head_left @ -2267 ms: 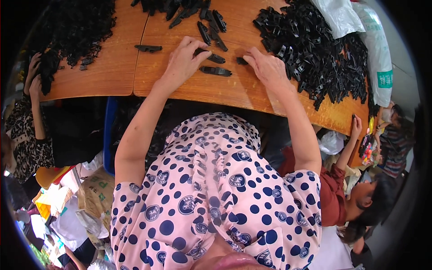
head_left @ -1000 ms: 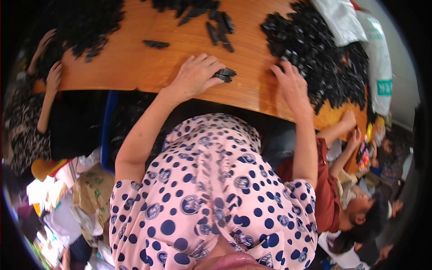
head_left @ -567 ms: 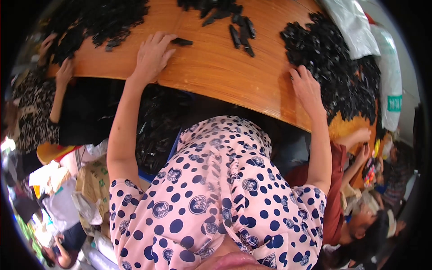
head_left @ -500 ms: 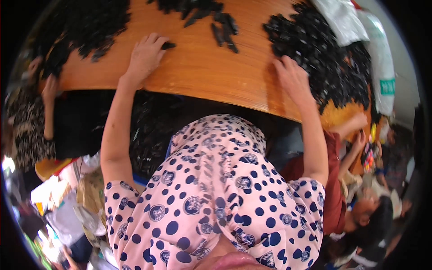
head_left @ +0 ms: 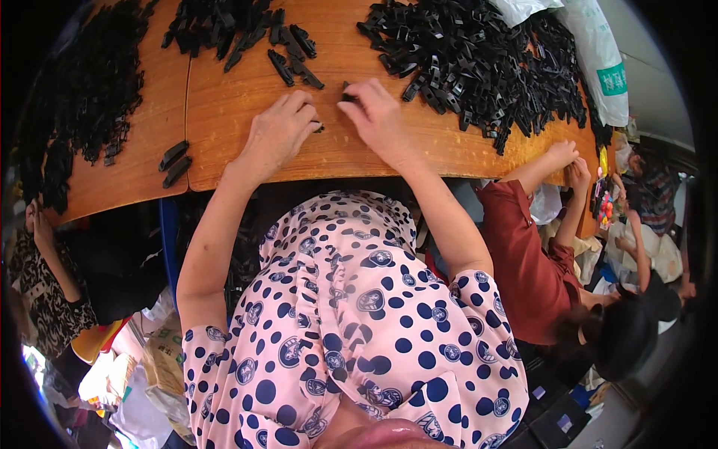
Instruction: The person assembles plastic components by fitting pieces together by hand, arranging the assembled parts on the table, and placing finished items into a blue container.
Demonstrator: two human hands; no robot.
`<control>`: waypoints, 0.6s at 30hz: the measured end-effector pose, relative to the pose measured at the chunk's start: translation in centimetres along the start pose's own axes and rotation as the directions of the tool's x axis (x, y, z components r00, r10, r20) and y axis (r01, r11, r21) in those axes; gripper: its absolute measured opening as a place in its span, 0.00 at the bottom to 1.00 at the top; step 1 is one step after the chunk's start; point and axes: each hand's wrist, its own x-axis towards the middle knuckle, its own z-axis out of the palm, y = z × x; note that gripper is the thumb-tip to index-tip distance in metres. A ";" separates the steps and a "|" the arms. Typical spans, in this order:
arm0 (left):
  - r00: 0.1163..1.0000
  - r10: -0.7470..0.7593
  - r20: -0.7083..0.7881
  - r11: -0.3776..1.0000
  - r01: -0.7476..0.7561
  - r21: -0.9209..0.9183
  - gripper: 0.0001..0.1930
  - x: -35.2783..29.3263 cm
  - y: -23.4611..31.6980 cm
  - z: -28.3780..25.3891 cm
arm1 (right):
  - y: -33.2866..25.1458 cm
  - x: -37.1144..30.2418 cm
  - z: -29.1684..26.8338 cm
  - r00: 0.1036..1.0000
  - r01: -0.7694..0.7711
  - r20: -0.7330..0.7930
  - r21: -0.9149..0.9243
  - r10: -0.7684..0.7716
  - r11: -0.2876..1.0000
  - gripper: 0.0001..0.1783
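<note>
My left hand is over the wooden table near its front edge, fingers curled together around a small black plastic piece, of which only the tip shows. Just right of it, my right hand pinches another black plastic piece between thumb and fingers. The two hands are close but apart. Beyond them lie several long, narrow black plastic pieces. To the right is a big heap of black plastic parts with small openings in them.
Two black pieces lie by the table seam at left, near another dark heap. White plastic bags stand at the far right. A co-worker in a red-brown top sits right; another person's hand is at the left edge.
My right hand has left the edge of the right heap and come to the middle with a black piece. My left hand has moved closer to the table's front edge. The view has shifted.
</note>
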 end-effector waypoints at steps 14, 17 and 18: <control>0.982 -0.154 -0.113 0.987 0.147 -0.069 0.12 -3.7 -3.2 -1.4 | 0.8 -1.7 -5.2 0.955 0.143 0.290 -0.283 -0.057 0.948 0.13; 0.984 -0.125 -0.131 0.988 0.112 -0.106 0.11 -3.6 -3.2 -1.1 | -0.2 -1.1 -4.9 0.932 0.181 0.358 -0.330 -0.055 0.927 0.14; 0.984 -0.117 -0.132 0.987 0.101 -0.122 0.10 -3.7 -3.1 -1.0 | -0.7 -0.8 -4.7 0.918 0.208 0.392 -0.353 -0.058 0.912 0.15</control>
